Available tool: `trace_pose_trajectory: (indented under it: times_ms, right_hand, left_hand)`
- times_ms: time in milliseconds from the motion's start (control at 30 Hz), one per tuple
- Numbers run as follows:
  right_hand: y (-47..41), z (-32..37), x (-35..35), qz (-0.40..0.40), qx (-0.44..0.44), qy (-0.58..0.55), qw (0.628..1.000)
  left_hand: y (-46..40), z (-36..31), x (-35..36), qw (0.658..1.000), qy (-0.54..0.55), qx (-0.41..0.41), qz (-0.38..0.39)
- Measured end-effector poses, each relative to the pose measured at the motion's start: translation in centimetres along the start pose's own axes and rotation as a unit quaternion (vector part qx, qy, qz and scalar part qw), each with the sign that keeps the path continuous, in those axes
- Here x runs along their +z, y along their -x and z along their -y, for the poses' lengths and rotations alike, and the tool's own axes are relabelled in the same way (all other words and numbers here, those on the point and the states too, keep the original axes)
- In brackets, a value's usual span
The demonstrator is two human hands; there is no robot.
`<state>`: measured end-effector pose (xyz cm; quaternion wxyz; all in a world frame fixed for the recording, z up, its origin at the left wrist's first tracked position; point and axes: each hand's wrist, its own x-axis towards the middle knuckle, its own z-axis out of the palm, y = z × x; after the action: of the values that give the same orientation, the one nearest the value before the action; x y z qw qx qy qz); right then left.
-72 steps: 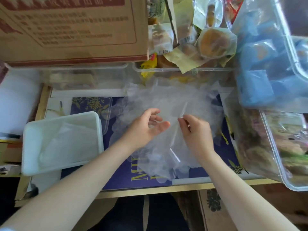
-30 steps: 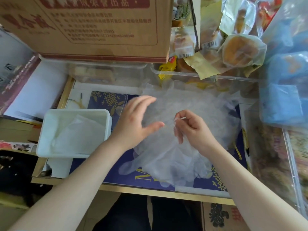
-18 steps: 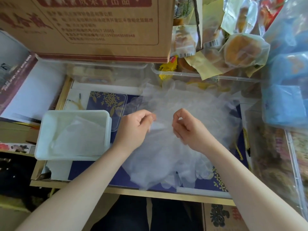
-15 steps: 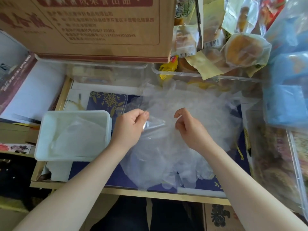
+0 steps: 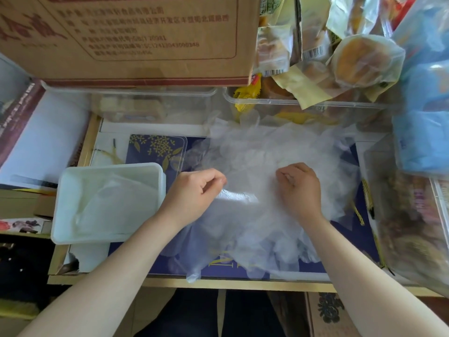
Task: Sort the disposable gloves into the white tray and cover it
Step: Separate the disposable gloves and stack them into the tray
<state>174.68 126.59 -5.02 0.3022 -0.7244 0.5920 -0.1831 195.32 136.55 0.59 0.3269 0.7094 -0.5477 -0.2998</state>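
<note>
Right of the white tray (image 5: 60,203), left hand (image 5: 194,193) and right hand (image 5: 300,188) each apparently pinch one glove (image 5: 239,199) atop the heap (image 5: 267,166); next, lift it clear into the tray.

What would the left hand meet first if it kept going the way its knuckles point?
The left hand, pinching a glove, points toward the right hand. Probably more of the glove pile comes first; depth is unclear.

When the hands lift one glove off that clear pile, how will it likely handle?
Probably floppy: the glove pile lies crumpled and draped. Likely very light, being thin see-through film. Neighbours may cling and lift too, since layers overlap where the left hand and right hand pinch.
</note>
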Motion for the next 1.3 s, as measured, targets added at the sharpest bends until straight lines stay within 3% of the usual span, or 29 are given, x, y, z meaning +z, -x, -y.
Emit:
trace_pose_trajectory:
  times_ms: [67, 133, 200, 267, 333, 500, 600, 733, 933, 1033, 1167, 1300]
  right_hand:
    - [-0.1, 0.7, -0.3, -0.012, 0.056, -0.081, 0.995]
    - [-0.4, 1.1, -0.2, 0.025, 0.105, -0.145, 0.984]
    - [-0.6, 1.5, 0.2, 0.091, 0.117, -0.107, 0.983]
    - [-0.7, 1.5, 1.0, 0.142, 0.099, -0.001, 0.985]
    - [-0.6, 1.7, 1.6, 0.134, 0.097, 0.024, 0.986]
    - [-0.5, 2.0, 0.7, 0.043, 0.036, -0.083, 0.995]
    - [-0.5, 3.6, -1.5, 0.002, 0.032, -0.237, 0.971]
    - [-0.2, 6.5, -6.0, 0.077, -0.026, -0.384, 0.92]
    - [0.1, 8.2, -9.8, 0.147, -0.108, -0.304, 0.935]
    - [0.1, 8.0, -11.0, 0.152, -0.109, -0.292, 0.938]
    - [0.2, 7.2, -13.0, 0.103, -0.053, -0.313, 0.942]
    - [0.4, 6.3, -14.6, 0.16, 0.078, -0.34, 0.923]
  left_hand:
    - [-0.1, 0.0, -0.1, 1.0, 0.01, 0.004, 0.01]
    - [-0.2, 0.1, -0.1, 1.0, 0.016, 0.0, 0.024]
    - [-0.3, 0.1, 0.0, 0.999, 0.016, -0.01, 0.043]
    - [-0.4, 0.1, 0.1, 0.998, 0.016, -0.017, 0.053]
    - [-0.4, 0.3, 0.2, 0.998, 0.011, -0.018, 0.057]
    - [-0.3, 0.9, -0.2, 0.996, -0.038, 0.071, 0.048]
    - [-0.4, 0.4, -0.3, 0.992, -0.008, 0.112, 0.056]
    - [-1.1, -1.5, -0.5, 0.99, 0.054, 0.116, 0.057]
    - [-2.4, -7.0, -1.2, 0.979, 0.019, 0.193, 0.063]
    - [-3.0, -9.2, -2.0, 0.982, 0.04, 0.146, 0.117]
    - [-2.7, -10.6, -2.3, 0.988, 0.136, 0.025, 0.072]
    - [-1.8, -11.3, -3.2, 0.922, 0.359, -0.127, 0.065]
